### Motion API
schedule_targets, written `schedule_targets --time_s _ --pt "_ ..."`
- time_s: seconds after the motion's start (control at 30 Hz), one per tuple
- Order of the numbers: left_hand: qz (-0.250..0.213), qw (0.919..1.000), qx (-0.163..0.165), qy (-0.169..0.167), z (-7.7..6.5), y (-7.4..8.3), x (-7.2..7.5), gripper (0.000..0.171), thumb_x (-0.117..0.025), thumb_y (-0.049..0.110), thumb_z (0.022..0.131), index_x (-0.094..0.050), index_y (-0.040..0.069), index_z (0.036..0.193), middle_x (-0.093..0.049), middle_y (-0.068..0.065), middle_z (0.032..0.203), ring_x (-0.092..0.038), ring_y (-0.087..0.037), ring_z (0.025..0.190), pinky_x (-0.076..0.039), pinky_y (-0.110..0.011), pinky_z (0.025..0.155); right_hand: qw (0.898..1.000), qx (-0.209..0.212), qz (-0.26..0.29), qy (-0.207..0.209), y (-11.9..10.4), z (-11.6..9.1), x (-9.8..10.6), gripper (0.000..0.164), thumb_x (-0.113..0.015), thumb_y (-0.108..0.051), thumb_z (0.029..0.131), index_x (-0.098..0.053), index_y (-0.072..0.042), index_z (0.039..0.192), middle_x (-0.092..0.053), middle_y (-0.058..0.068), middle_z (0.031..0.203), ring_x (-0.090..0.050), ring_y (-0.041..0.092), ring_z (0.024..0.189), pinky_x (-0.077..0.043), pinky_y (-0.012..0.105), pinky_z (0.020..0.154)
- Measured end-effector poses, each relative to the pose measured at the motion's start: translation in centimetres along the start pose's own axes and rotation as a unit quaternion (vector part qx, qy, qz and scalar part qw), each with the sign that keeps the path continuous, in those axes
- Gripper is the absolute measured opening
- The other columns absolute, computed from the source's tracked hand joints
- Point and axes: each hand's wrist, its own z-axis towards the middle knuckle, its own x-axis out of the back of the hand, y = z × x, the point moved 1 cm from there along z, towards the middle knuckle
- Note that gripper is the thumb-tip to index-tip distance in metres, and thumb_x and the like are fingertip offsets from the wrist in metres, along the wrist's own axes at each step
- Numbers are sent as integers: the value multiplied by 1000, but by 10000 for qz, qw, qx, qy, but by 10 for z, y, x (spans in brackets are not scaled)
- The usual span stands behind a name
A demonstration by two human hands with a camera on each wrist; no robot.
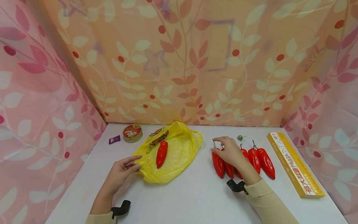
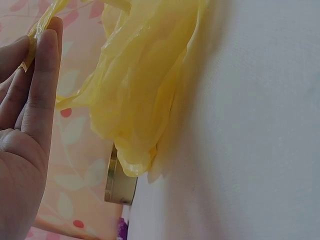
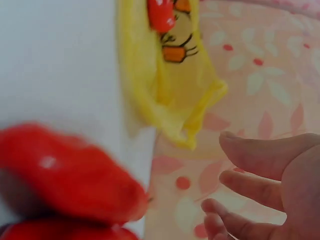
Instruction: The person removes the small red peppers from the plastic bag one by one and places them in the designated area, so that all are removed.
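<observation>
On the white table lies a yellow plastic bag (image 1: 179, 152) with its mouth spread, and one red pepper (image 1: 162, 154) rests on it. My left hand (image 1: 123, 171) pinches the bag's near left edge between thumb and fingers; the left wrist view shows the yellow film (image 2: 37, 37) caught there. To the right, a row of several red peppers (image 1: 218, 163) lies side by side. Over the left end of this row is my right hand (image 1: 230, 152), fingers parted and bent a little. In the right wrist view nothing is between its fingertips (image 3: 227, 137), and the nearest pepper (image 3: 75, 172) looks blurred.
A round tin (image 1: 132, 133) and a small purple wrapped sweet (image 1: 114, 139) stand left of the bag. A small green sprig (image 1: 240, 137) lies behind the pepper row. Along the right side is a long yellow pasta box (image 1: 296, 165). Patterned cloth walls (image 1: 179, 62) enclose the table.
</observation>
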Motion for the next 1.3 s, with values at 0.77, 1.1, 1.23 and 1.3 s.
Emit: schedule_targets --time_s 0.77,1.1,1.23,1.3 --pt "-68 10000 -25 -56 1 -4 1 46 -71 13 95 -59 1 137 -70 -20 109 -71 -18 91 -59 -25 87 9737 460 2016 -954 -115 61 -87 47 -77 -33 90 -65 -16 133 -70 13 121 -67 25 104 -60 37 87" --pt "-50 9999 -83 -68 2 -5 0 45 -70 13 95 -60 0 137 -71 -21 110 -71 -17 91 -60 -24 86 9737 -47 1928 -1215 -132 80 -139 73 -80 -36 87 -48 -11 148 -57 18 140 -57 33 122 -56 47 98" --pt "-28 9999 -133 -77 2 -5 2 44 -70 14 96 -60 1 137 -70 -22 110 -72 -17 91 -60 -24 86 9791 -131 1556 -1304 -137 83 -155 77 -80 -37 87 -46 -8 149 -58 14 138 -59 29 118 -55 43 100" --pt "0 9999 -114 -77 2 -5 2 44 -69 14 96 -60 1 137 -70 -22 111 -72 -17 92 -60 -25 87 9794 -83 1479 -1371 -140 84 -161 76 -81 -37 86 -47 -8 148 -59 14 135 -59 27 116 -55 41 99"
